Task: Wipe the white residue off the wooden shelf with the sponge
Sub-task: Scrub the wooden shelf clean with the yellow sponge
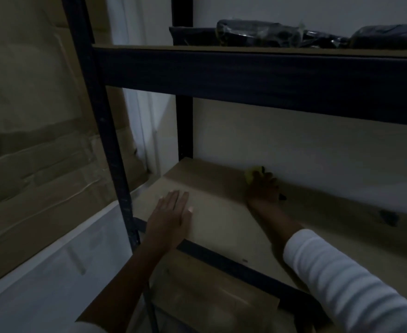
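Head view looks down at a dim wooden shelf in a dark metal frame. At the shelf's front left corner the left hand lies flat, palm down, its fingers straight and close together, holding nothing. Reaching deep to the back edge by the wall, the right hand has its fingers curled down onto a yellow sponge, which is mostly hidden beneath them. White residue is too faint to make out in this light. A dark spot sits toward the shelf's right. Bare board lies open between the hands. Wrapped dark bundles occupy the upper shelf.
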